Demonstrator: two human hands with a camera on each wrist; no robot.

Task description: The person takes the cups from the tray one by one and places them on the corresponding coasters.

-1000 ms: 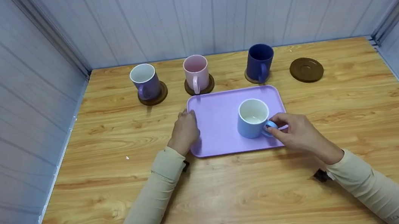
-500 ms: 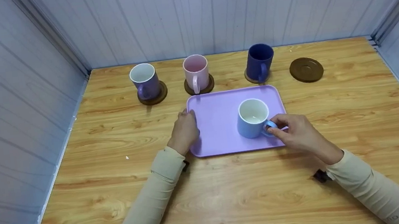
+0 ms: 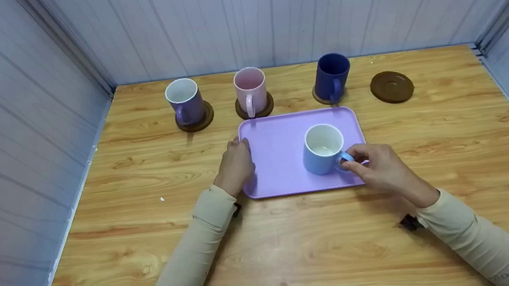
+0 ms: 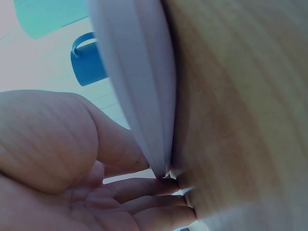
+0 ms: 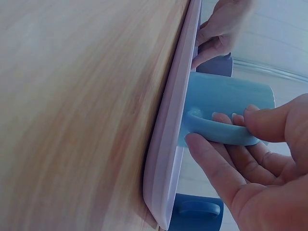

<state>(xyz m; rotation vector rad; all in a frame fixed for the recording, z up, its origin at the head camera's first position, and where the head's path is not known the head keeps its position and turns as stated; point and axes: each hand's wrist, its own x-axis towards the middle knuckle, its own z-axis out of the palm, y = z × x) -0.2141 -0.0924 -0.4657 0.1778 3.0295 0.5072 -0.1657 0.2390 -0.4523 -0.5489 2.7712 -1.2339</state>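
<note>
On the purple tray a light blue mug stands upright, right of the tray's middle. My right hand holds the mug by its handle; in the right wrist view the thumb and fingers are around the light blue handle. At the tray's left edge, my left hand grips the rim. The left wrist view has the thumb on one side of the tray wall and the fingers on the other. The tray lies flat on the table.
Behind the tray, a purple mug, a pink mug and a dark blue mug each stand on a coaster. A bare brown coaster lies at the back right. Pale panel walls border the wooden table.
</note>
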